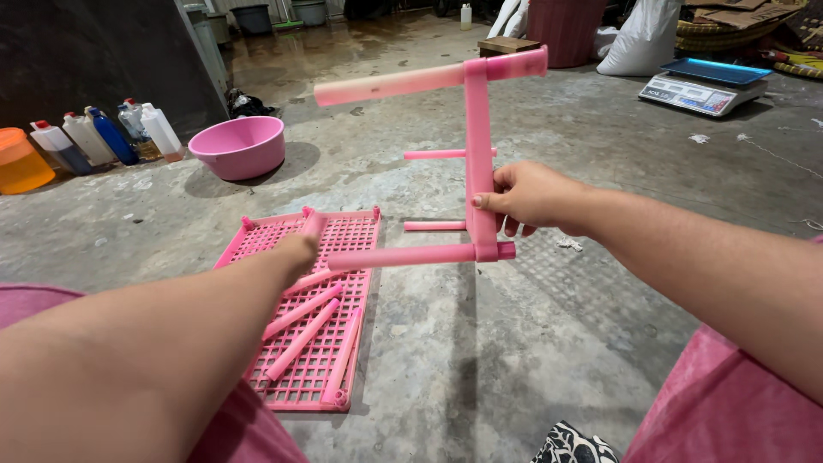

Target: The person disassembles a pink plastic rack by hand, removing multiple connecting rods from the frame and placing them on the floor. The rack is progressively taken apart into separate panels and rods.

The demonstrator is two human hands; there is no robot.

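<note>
Left hand (296,249) blurred over grid shelf (343,236), right hand (527,197) fingers gripping pink frame (478,129)

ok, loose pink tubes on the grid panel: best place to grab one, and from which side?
Take a loose pink tube mid-length, from above. It lies flat on the grid panel, with neighbours close alongside, so its ends are crowded. The left hand is already over them; the right hand holds the pink frame.

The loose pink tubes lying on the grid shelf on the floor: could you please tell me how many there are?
4 show: one just below the left hand, two side by side mid-shelf, one along the right edge of the shelf. The forearm may hide more.
</note>
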